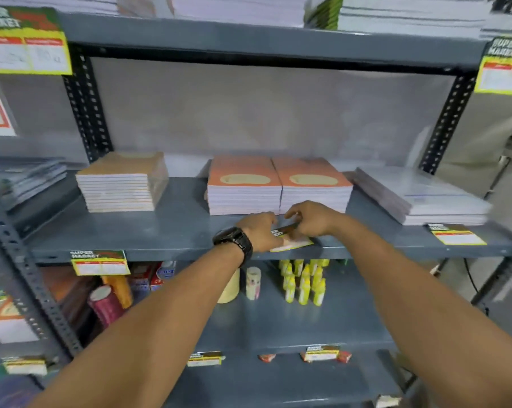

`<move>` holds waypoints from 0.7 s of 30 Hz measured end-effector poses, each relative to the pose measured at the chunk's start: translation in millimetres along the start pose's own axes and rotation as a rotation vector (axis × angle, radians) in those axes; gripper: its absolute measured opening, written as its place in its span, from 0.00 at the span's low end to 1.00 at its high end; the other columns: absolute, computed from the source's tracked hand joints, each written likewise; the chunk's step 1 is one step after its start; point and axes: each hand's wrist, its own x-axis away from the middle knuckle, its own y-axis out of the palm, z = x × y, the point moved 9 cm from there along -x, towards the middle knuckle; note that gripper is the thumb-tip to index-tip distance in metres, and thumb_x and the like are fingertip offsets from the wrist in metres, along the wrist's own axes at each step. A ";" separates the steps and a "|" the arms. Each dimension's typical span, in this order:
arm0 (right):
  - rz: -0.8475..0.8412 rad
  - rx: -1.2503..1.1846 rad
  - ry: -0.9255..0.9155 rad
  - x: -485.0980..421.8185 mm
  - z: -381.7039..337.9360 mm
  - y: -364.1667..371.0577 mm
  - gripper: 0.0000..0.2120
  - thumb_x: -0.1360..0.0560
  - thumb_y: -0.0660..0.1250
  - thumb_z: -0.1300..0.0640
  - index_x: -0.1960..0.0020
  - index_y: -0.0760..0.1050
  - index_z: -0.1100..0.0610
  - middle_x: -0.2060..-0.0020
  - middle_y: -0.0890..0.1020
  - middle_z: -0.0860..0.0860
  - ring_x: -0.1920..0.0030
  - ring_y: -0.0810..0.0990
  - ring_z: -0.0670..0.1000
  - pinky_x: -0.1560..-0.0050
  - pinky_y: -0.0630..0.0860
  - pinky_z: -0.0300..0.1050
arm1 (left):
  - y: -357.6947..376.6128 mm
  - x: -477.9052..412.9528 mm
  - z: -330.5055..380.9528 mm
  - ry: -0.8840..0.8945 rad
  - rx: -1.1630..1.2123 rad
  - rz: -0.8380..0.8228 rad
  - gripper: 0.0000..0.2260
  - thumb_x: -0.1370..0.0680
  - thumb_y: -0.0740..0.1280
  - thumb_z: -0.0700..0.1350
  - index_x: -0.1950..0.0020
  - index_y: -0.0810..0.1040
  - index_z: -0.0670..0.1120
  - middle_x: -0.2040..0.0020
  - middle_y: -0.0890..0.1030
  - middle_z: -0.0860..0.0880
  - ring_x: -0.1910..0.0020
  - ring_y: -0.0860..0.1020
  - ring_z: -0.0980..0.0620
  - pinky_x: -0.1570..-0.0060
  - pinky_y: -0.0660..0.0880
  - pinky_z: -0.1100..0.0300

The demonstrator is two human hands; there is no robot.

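A yellow-edged price label lies on the front of the grey middle shelf. My left hand, with a black watch on its wrist, and my right hand meet over the label, and their curled fingers pinch its upper part. The hands hide most of the label. Just behind them stand two side-by-side stacks of orange-covered notebooks.
A wrapped notebook stack sits at left, a slanted white stack at right. More labels hang at the shelf edge and lie at right. Yellow glue bottles, tape rolls and jars fill the lower shelf.
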 end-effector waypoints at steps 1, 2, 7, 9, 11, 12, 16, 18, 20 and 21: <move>0.009 -0.022 -0.010 -2.5 -0.8 -1.8 0.23 0.35 0.76 0.58 0.41 0.78 0.57 0.50 0.80 0.54 0.52 0.79 0.54 0.54 0.76 0.46 | -1.0 -1.7 1.4 -0.018 0.029 0.022 0.24 0.29 0.72 0.51 0.35 0.73 0.46 0.38 0.79 0.45 0.44 0.78 0.43 0.47 0.76 0.55; 0.007 -0.053 -0.012 -3.0 -0.4 -2.6 0.19 0.36 0.76 0.61 0.46 0.80 0.59 0.54 0.82 0.56 0.57 0.79 0.55 0.56 0.76 0.48 | -3.0 -2.9 1.8 -0.041 0.074 0.053 0.22 0.30 0.73 0.48 0.38 0.75 0.46 0.40 0.80 0.45 0.44 0.78 0.44 0.48 0.76 0.57; 0.030 -0.242 -0.134 16.9 -0.8 -11.7 0.02 0.34 0.74 0.64 0.63 0.82 0.60 0.70 0.75 0.51 0.68 0.70 0.48 0.67 0.67 0.41 | -8.5 7.7 7.4 -0.039 0.429 0.132 0.08 0.30 0.76 0.41 0.54 0.82 0.42 0.57 0.81 0.46 0.58 0.77 0.49 0.58 0.72 0.57; 0.043 -0.295 -0.178 32.0 1.1 -12.3 0.08 0.32 0.75 0.60 0.68 0.78 0.56 0.74 0.72 0.48 0.72 0.68 0.45 0.69 0.65 0.40 | -9.6 19.2 12.8 0.016 0.443 0.175 0.05 0.29 0.75 0.41 0.56 0.82 0.44 0.59 0.81 0.49 0.61 0.76 0.53 0.61 0.71 0.61; 0.055 -0.327 -0.202 47.2 8.0 -7.1 0.12 0.32 0.76 0.57 0.70 0.76 0.54 0.76 0.72 0.46 0.73 0.68 0.44 0.70 0.65 0.40 | -7.3 31.4 19.2 0.057 0.400 0.212 0.04 0.29 0.75 0.43 0.57 0.81 0.46 0.62 0.81 0.51 0.65 0.75 0.59 0.66 0.70 0.67; 0.070 -0.331 -0.213 54.0 11.8 -2.6 0.12 0.32 0.76 0.55 0.70 0.76 0.54 0.76 0.72 0.46 0.73 0.68 0.44 0.70 0.65 0.40 | -4.5 36.9 21.7 0.071 0.376 0.226 0.04 0.29 0.75 0.43 0.57 0.82 0.47 0.63 0.81 0.52 0.67 0.75 0.61 0.67 0.69 0.67; 0.200 -0.380 -0.197 74.9 31.0 16.4 0.07 0.33 0.77 0.54 0.66 0.79 0.51 0.75 0.76 0.45 0.73 0.71 0.44 0.71 0.67 0.40 | 9.3 54.2 22.8 0.048 0.301 0.291 0.06 0.31 0.76 0.45 0.56 0.82 0.49 0.60 0.84 0.52 0.62 0.78 0.56 0.62 0.73 0.62; 0.261 -0.441 -0.179 81.8 39.0 25.8 0.05 0.33 0.77 0.56 0.63 0.81 0.50 0.71 0.79 0.46 0.70 0.74 0.45 0.68 0.70 0.40 | 14.4 61.0 20.0 0.027 0.299 0.343 0.06 0.31 0.76 0.45 0.58 0.81 0.51 0.65 0.82 0.56 0.67 0.76 0.62 0.68 0.69 0.69; 0.303 -0.474 -0.156 86.1 45.3 33.8 0.07 0.33 0.77 0.57 0.64 0.80 0.48 0.72 0.80 0.44 0.70 0.74 0.43 0.67 0.70 0.39 | 18.6 65.6 17.8 0.023 0.295 0.388 0.07 0.32 0.76 0.44 0.59 0.80 0.52 0.69 0.79 0.59 0.70 0.74 0.65 0.71 0.66 0.71; 0.317 -0.478 -0.146 86.8 46.8 36.7 0.09 0.32 0.76 0.56 0.65 0.79 0.46 0.72 0.79 0.43 0.71 0.74 0.42 0.68 0.70 0.38 | 20.2 67.2 16.0 0.020 0.280 0.406 0.07 0.32 0.76 0.44 0.59 0.80 0.53 0.68 0.79 0.59 0.69 0.75 0.64 0.69 0.66 0.71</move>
